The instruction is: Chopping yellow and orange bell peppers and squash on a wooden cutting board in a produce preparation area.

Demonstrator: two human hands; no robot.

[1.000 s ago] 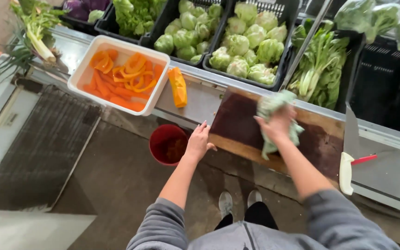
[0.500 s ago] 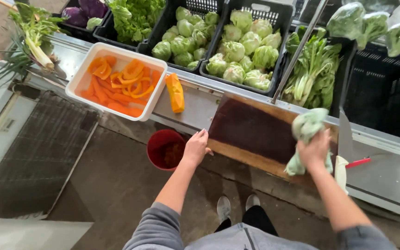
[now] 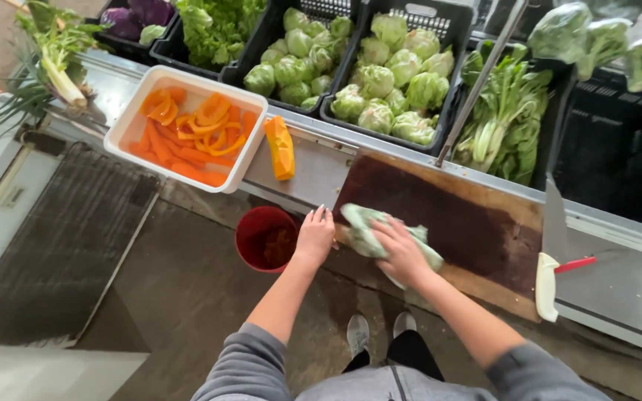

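Cloth [image 3: 380, 238], pale green and crumpled, lies at the near left corner of the dark wet cutting board [image 3: 462, 223], with the right hand [image 3: 403, 249] flat on top of it, fingers spread and pressing down. Left hand [image 3: 315, 236] rests at the board's left edge, fingers together and laid over the counter's lip. Just below that hand, on the floor, stands a red bucket [image 3: 265, 238] with scraps inside that are hard to make out. A cleaver [image 3: 551, 252] with a white handle lies along the board's right end, a red-handled tool [image 3: 577, 263] touching it. To the left, a wedge of orange squash [image 3: 281, 147] sits on the steel counter [image 3: 313, 167] beside a white tray [image 3: 187, 126] of orange squash slices. Behind the counter run black crates of small green cabbages [image 3: 391, 82], leafy greens [image 3: 503, 122] and lettuce [image 3: 217, 30]; the crates at the top are cut off by the frame.
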